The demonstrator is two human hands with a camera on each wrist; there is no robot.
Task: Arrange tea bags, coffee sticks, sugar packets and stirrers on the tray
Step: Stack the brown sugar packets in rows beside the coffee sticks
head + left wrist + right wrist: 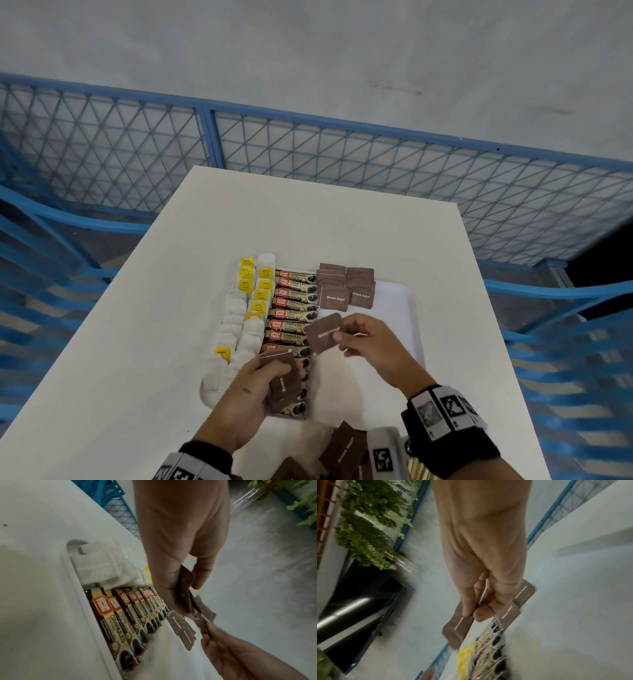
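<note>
Head view: my tray (407, 308) holds tea bags (251, 308), coffee sticks (294, 305), sugar packets (346, 286); right hand (371, 346) pinches one packet (323, 332), left hand (253, 387) grips a stack (282, 383); loose packets (342, 448) lie near.

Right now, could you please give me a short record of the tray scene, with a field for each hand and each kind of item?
left hand: grips a stack of brown sugar packets above the near end of the coffee row
right hand: pinches one sugar packet above the tray
tea bags: two columns, left side of tray
coffee sticks: one column beside the tea bags
placed sugar: overlapping rows, far part of tray
loose sugar: heap on table, near edge
stirrers: none visible
</note>
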